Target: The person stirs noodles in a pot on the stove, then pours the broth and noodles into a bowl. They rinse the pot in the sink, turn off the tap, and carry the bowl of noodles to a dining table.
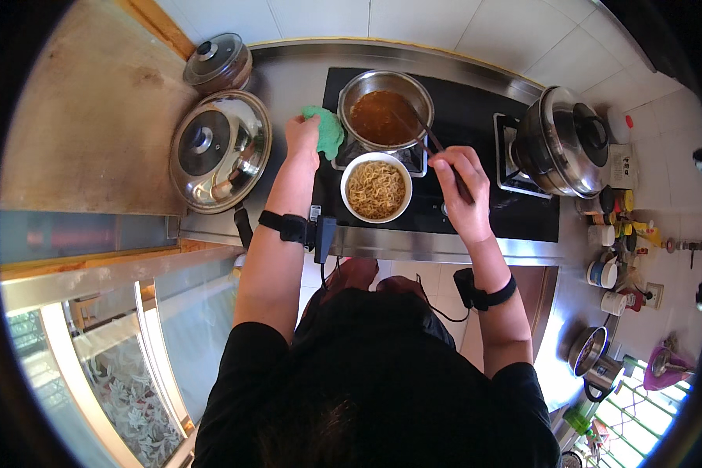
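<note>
My left hand (303, 139) grips a green cloth (329, 133) against the left side of a metal pot (426, 100). Reddish-brown broth (380, 117) fills the bottom of that pot, which stands on the left burner. In my right hand (463, 187) is a pair of dark chopsticks (428, 132), their tips reaching into the broth. A white bowl (408, 202) of noodles (377, 190) sits just in front of the pot, at the near edge of the black cooktop (462, 134). Whether a pot handle lies under the cloth cannot be seen.
A large lidded steel pot (561, 140) occupies the right burner. To the left are a big glass-and-metal lid (219, 152) and a small lidded pot (217, 64). Jars and bottles (611, 225) line the right wall, with a small saucepan (588, 351) nearer me.
</note>
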{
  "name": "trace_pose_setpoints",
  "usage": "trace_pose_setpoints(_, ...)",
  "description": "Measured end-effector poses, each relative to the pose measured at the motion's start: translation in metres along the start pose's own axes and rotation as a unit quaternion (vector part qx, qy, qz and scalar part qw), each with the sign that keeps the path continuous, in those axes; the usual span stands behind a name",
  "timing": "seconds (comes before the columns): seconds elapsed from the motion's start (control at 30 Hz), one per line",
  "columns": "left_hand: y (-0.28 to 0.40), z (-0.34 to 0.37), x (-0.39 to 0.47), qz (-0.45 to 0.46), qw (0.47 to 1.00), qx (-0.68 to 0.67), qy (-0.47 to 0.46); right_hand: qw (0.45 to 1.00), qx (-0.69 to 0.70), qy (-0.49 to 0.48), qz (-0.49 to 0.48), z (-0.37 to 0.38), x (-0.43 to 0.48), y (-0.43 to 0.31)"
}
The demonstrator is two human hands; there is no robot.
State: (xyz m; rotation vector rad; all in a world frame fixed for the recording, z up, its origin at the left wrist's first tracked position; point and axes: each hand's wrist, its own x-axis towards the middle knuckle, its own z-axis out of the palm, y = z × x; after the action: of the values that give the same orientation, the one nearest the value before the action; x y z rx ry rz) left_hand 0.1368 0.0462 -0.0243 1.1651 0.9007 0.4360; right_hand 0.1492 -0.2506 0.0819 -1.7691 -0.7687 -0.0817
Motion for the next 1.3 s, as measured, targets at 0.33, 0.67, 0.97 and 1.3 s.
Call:
trace_pose_setpoints(0.33, 0.025, 0.029, 0.003, -0.054, 0.996, 0.058, -0.030, 0.992, 0.081, -0.083, 0.056, 0.049, 0.019, 0.019)
trace_pose_setpoints(0.67, 0.027, 0.022, 0.012, -0.138, 0.985, -0.067, -0.081, 0.984, 0.119, -0.085, 0.102, 0.057, 0.032, 0.027)
trace_pose_setpoints(0.97, 0.022, 0.022, 0.023, -0.186, 0.978, -0.031, -0.094, 0.978, 0.156, -0.088, 0.106, 0.052, 0.034, 0.034)
trace_pose_setpoints(1.3, 0.034, 0.012, 0.019, -0.199, 0.959, 0.050, -0.196, 0.983, 0.135, -0.083, 0.087, 0.050, 0.035, 0.033)
